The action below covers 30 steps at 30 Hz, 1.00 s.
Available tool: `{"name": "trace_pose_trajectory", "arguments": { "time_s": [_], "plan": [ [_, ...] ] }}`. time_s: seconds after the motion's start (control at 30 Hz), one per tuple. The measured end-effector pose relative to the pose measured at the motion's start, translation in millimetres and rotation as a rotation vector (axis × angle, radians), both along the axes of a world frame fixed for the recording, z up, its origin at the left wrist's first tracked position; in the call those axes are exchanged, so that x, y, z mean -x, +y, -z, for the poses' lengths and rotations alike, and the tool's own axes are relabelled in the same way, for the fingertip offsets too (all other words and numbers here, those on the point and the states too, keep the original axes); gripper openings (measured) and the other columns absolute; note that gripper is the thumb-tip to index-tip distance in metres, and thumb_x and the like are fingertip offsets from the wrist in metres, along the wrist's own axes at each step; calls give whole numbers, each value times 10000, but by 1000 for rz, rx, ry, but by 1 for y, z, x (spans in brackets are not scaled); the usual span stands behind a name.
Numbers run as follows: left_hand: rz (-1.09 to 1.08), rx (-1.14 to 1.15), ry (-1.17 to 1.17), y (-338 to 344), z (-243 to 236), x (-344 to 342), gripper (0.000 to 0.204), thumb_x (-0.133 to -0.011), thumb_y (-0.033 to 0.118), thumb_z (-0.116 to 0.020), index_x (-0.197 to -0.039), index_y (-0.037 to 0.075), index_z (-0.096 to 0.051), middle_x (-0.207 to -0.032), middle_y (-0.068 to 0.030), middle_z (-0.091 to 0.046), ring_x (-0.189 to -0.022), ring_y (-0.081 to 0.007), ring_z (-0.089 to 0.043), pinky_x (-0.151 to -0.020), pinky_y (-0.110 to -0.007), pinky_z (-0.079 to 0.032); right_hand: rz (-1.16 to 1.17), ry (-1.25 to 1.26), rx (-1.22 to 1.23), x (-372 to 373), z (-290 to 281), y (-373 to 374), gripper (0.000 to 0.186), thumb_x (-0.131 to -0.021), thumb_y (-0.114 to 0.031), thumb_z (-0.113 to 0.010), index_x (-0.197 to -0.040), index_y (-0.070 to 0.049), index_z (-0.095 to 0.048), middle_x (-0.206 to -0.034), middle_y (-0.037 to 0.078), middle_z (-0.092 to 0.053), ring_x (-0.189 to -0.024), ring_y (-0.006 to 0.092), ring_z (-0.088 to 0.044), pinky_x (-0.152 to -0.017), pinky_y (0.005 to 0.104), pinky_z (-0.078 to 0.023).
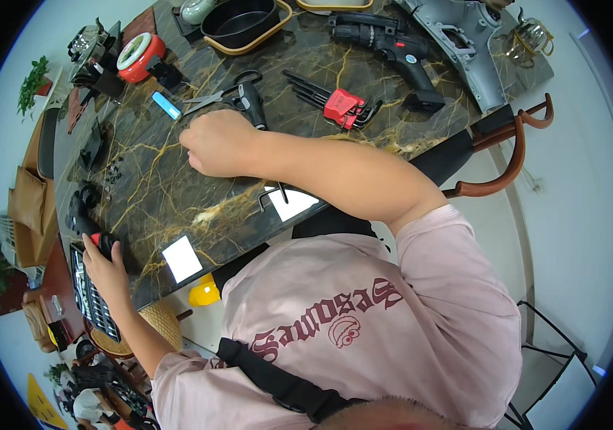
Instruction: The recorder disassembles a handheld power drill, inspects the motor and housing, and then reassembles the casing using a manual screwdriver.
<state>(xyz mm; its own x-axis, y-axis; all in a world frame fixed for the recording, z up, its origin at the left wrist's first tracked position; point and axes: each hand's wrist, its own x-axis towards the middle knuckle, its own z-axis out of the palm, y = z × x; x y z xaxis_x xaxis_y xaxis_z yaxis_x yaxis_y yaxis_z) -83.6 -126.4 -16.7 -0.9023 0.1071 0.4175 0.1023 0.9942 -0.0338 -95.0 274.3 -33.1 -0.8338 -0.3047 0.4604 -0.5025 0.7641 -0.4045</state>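
My right hand is closed in a fist above the dark marble table, and whatever its fingers hold is hidden. Just behind it lie scissors with black handles and a black-grey tool handle. Two dark L-shaped hex keys lie below my right wrist at the near edge. At the left edge, my left hand has its thumb and fingers around a black-and-red tool. Small dark screw-like parts are scattered beyond that tool.
A red hex key holder and black cordless drill lie at the back. Beside them stand a grey plastic housing and black pan. A blue-white stick and red round clock-like object sit left; a tool case borders my left hand.
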Motion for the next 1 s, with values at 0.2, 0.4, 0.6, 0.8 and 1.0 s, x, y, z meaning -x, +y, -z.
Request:
{"name": "trace_pose_trajectory", "arguments": {
  "time_s": [0.2,0.4,0.6,0.8,1.0],
  "plan": [
    [88,33,169,7,26,2,649,-884,254,-758,-1449,43,-518,-1330,-270,-580,-1192,-449,-569,-1020,-485,-452,46,-27,44,6,-3,9,158,-814,-201,-661,-809,-49,-702,-823,152,-706,-812,357,-699,-745,472,-560],
    [92,-93,265,7,14,-25,503,-800,230,-816,-1251,65,-667,-1238,-208,-670,-1147,-396,-631,-990,-464,-494,10,-64,52,5,-18,-6,229,-830,-236,-640,-933,-63,-751,-869,177,-716,-839,376,-701,-758,473,-563],
    [387,-243,277,9,20,-12,452,-748,272,-861,-1120,64,-709,-1233,-152,-685,-1127,-347,-644,-966,-429,-510,27,-8,92,-6,-24,8,177,-864,-169,-724,-954,-17,-732,-787,162,-688,-700,301,-672,-662,387,-520],
    [503,-285,365,-4,23,-26,452,-744,284,-862,-1109,76,-696,-1236,-149,-669,-1108,-357,-633,-950,-442,-502,-2,-67,120,6,-12,1,172,-889,-131,-720,-988,9,-724,-732,99,-652,-639,166,-596,-645,308,-486],
    [436,-289,247,7,27,-12,442,-783,310,-831,-1124,64,-693,-1265,-133,-675,-1142,-351,-635,-989,-439,-488,43,-98,120,6,-9,13,206,-887,-171,-716,-1008,-6,-742,-798,136,-699,-715,215,-670,-694,329,-521]
  ]
}}
